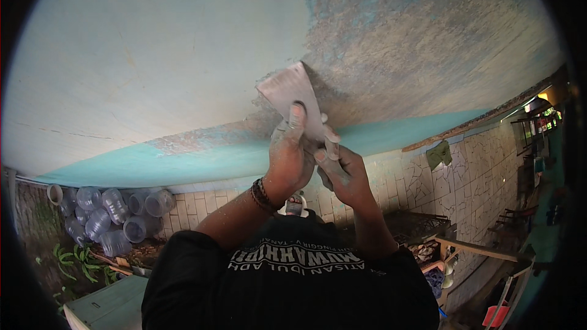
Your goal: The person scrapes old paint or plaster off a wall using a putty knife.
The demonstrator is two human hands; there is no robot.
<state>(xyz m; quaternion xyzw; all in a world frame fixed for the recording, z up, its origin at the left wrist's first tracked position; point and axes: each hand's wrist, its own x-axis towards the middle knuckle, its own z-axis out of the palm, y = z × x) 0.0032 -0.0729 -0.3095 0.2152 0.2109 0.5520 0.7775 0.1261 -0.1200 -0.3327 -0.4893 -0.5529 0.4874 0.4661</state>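
A wide, dusty scraper [296, 90] is pressed with its far edge to the painted wall [183, 49]. My left hand [288, 157] is closed round it, the thumb lying flat on the blade. Close beside it, my right hand [345, 174] is closed round the scraper's lower end; the handle itself is hidden by the fingers. Pale dust coats the fingers of both hands. Left of the blade the wall has smooth pale blue paint; to the right a large rough grey-brown patch [422, 43] shows, flecked with turquoise. A turquoise band [214, 162] runs along the wall's lower part.
Several clear plastic jugs [98, 223] lie piled at the left, near green plants [76, 263]. Irregular stone tiles [471, 183] cover the floor. A dark green cloth [438, 155] lies by the wall's foot. A wooden rack [449, 263] with items stands at the lower right.
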